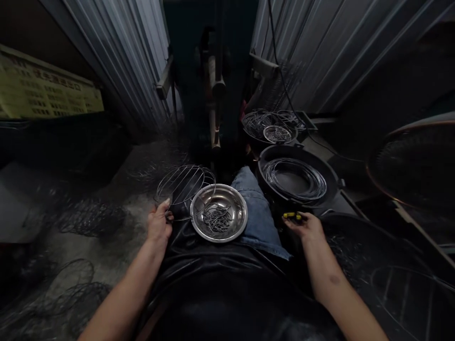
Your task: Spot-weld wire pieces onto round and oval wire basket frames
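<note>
Holding something in your left hand (159, 226)? my colleague asks.

Yes. My left grip is closed on the rim of a round wire grille (183, 182), with the thumb on top. The grille stands out in front of me, over the floor, and its near edge crosses over the steel bowl (241, 208).

And this bowl, where is it?

It rests upright on my lap, with short bent wire pieces (216, 219) lying in the bottom.

What about the other side?

My right hand (308, 228) is low beside my right knee, fingertips touching a yellow-handled tool (293, 216). Whether this grip is really clamped on it, I cannot tell. Just beyond is a black pan (330, 177) with wire rings (295, 177) coiled inside. Farther away is a second pan (256, 135) that holds more wire and a small bowl (277, 134).
</note>
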Motion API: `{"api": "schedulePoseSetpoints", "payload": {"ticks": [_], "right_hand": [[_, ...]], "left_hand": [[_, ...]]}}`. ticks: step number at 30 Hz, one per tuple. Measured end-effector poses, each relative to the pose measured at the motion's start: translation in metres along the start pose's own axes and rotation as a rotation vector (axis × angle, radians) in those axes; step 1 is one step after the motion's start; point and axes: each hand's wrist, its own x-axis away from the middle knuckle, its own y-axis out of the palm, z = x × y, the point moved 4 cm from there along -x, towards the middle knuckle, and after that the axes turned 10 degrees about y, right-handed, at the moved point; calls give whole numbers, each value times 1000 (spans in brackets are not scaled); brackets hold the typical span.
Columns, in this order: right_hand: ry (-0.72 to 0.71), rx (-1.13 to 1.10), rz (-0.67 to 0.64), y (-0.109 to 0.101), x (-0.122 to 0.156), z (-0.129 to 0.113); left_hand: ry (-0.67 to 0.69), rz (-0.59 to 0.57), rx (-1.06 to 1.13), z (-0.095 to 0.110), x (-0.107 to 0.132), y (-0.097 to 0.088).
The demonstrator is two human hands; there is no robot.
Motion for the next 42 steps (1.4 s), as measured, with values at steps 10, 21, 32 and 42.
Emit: {"api": "schedulePoseSetpoints", "payload": {"ticks": [10, 21, 32, 42], "right_hand": [[-50, 174, -463, 61, 106, -22], [-623, 1622, -525, 182, 162, -29], [-862, 1920, -344, 197, 181, -24], [-1060, 2073, -296, 192, 189, -9]], "left_hand": [[110, -43, -29, 6, 8, 2], [271, -135, -54, 20, 23, 3], [311, -171, -30, 21, 30, 4], [299, -192, -99, 23, 29, 3]]}}
